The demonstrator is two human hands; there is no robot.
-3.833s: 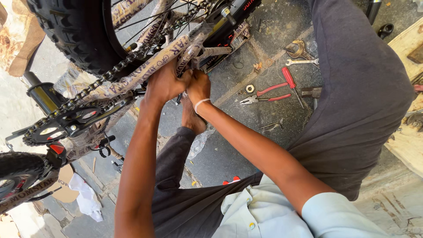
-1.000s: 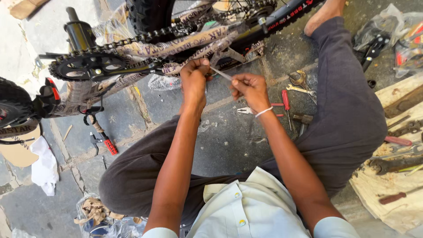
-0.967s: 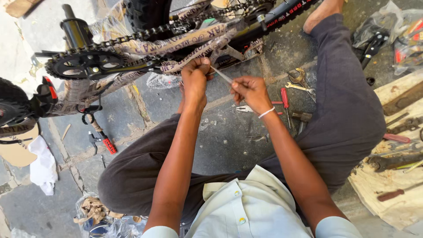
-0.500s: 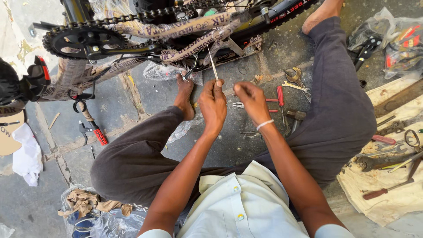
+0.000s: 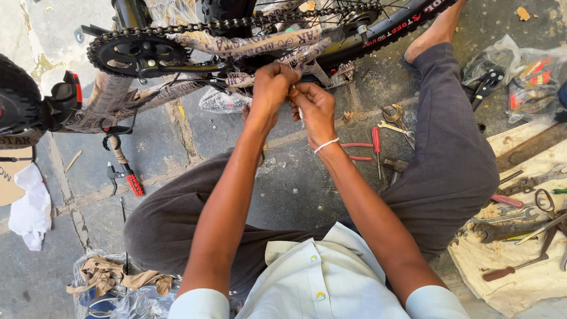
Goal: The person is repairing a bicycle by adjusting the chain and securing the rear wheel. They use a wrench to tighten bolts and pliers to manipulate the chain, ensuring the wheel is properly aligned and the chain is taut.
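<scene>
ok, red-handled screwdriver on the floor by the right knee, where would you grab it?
Take the red-handled screwdriver by its red handle, from above. It lies flat on the stone floor with the handle at the far end and the thin shaft pointing back toward the person. Pliers lie close on its left, so pinching across the handle looks cleanest.

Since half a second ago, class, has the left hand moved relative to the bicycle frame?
Yes. The left hand has moved forward to the wrapped bicycle frame, now touching it.
</scene>
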